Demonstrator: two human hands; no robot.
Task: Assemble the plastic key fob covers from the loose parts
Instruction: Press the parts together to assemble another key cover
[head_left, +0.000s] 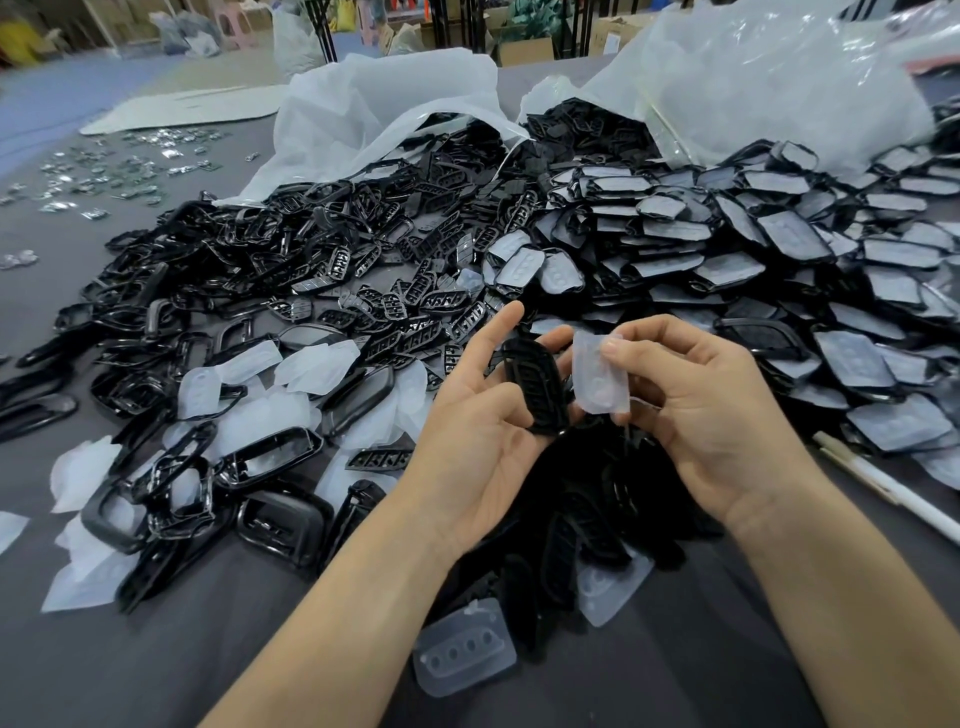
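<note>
The left hand (483, 415) holds a black frame (535, 387) above the table (208, 649), fingers curled round it. The right hand (711, 415) pinches a clear soft pad (600, 376) just beside the frame, not yet seated. The pad looks floppy: pressed in skewed or back to front, its bumps would likely miss the frame's holes, or it could slip into the pile of black parts (597, 499) below

Grey surface (156, 675): black frames (218, 291) heaped left to centre, film-covered pieces (779, 270) stacked toward the right edge. Translucent pads (465, 657) lie loose by the near edge and a white pen (883, 486) at the right edge. Plastic bags (374, 119) along the far edge, small shiny bits (104, 171) far left.
</note>
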